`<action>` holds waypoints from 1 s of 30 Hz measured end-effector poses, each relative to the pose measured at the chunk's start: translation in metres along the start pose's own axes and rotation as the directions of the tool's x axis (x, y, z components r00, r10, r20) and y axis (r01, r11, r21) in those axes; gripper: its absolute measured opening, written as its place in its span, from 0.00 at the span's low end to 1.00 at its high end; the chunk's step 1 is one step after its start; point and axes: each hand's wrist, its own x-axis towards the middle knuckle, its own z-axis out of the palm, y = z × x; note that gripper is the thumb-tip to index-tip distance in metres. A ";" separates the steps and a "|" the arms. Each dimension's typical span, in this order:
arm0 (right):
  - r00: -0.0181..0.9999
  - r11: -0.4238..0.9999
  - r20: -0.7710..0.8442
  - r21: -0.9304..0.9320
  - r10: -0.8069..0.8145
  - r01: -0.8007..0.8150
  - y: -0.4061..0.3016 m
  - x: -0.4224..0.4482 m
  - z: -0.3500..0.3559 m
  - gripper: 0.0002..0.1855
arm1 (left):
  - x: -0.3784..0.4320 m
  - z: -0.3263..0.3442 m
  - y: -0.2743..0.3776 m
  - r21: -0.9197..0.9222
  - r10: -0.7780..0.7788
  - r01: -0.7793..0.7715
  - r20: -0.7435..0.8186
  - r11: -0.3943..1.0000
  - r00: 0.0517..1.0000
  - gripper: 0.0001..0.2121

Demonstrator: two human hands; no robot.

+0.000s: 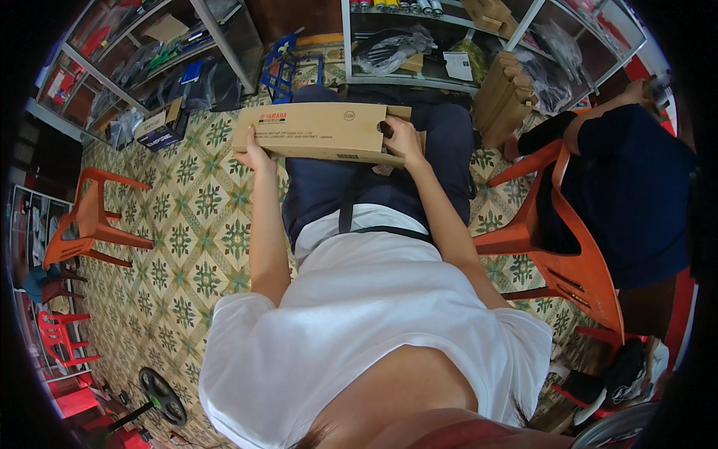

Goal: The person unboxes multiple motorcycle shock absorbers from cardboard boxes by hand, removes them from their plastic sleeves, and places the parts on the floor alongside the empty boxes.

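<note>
A long brown Yamaha cardboard box (314,132) lies crosswise over my lap, its right end flaps standing open. My left hand (255,152) grips the closed left end, thumb on the printed face and fingers underneath. At the open end, my right hand (403,139) has its fingers at the mouth of the box, beside a dark thing (386,129) just inside. Whether those fingers hold that dark thing or only the cardboard edge is hidden. A bit of clear plastic (383,169) shows below the open end.
Several tall cardboard boxes (502,101) stand by the glass display cabinet (415,81). On the right, another person (628,191) sits on an orange plastic chair (583,269). Another orange chair (95,216) stands left on the tiled floor. A blue metal stand (280,67) is ahead.
</note>
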 end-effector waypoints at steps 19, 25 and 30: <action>0.977 0.978 0.064 0.030 0.202 -0.205 0.000 -0.032 -0.094 0.16 | 0.000 0.013 -0.015 -0.016 0.009 -0.008 0.086 1.000 0.996 0.35; 0.979 0.977 0.076 0.085 0.191 -0.198 0.014 -0.044 -0.106 0.15 | 0.006 0.010 -0.013 -0.010 0.082 -0.082 0.097 0.997 0.992 0.37; 0.966 0.965 0.145 0.121 0.216 -0.234 0.024 -0.053 -0.086 0.20 | 0.008 0.014 0.002 -0.005 0.098 -0.098 0.104 0.995 0.990 0.33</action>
